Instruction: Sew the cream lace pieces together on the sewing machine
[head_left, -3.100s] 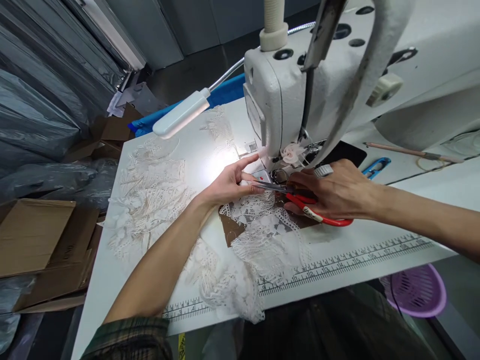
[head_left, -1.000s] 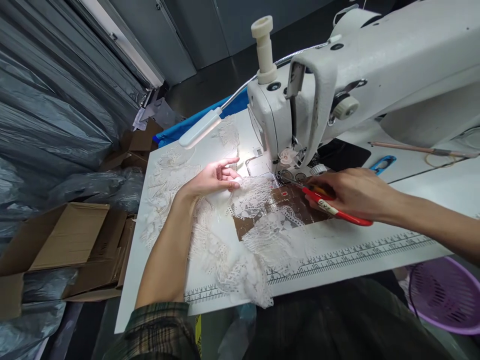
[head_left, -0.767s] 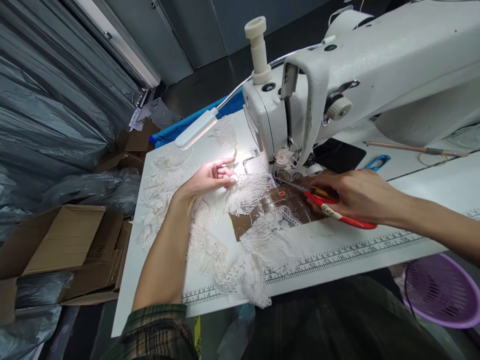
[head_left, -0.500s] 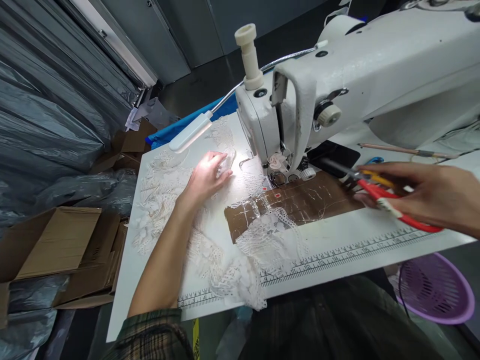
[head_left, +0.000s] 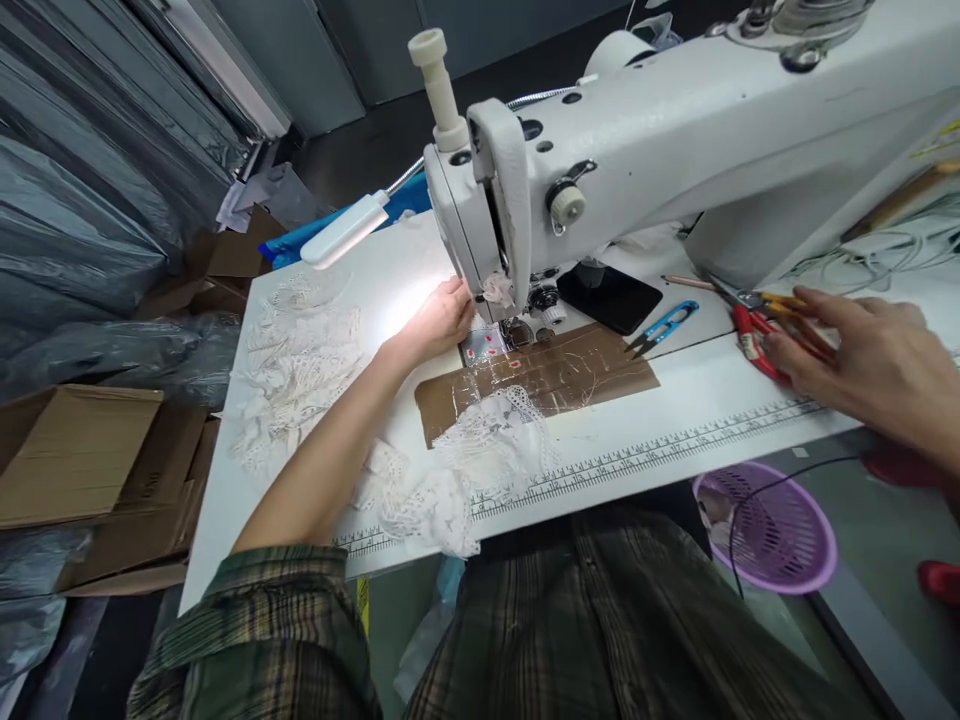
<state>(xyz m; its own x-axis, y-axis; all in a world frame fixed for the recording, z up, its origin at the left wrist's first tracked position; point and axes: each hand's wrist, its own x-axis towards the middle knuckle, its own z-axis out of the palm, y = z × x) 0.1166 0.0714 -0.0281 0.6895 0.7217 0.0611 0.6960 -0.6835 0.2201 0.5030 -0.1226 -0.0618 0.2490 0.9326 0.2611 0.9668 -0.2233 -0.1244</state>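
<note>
Metal scissors (head_left: 745,325) with red and orange handles are laid on the smooth white table (head_left: 600,430), at the foot of the machine (head_left: 660,150); their long axis is set diagonally, blades pointed forward and leftward. The handles are met by the right hand (head_left: 877,350), its fingers partly spread; whether they are gripped cannot be told. The left hand (head_left: 442,318) is curled beside the needle area, and whether anything is held in it cannot be seen. Soft, crinkled lace (head_left: 491,435), cream and scallop-edged, is bunched partly over a glossy brown oblong sheet (head_left: 600,365) strewn with thread ends. More ruffles (head_left: 307,350) are heaped to the left. Blue snips (head_left: 670,322) are angled toward the sheet. Pale cloth (head_left: 718,515) is contained in a purple slotted plastic basket (head_left: 830,550) below.
</note>
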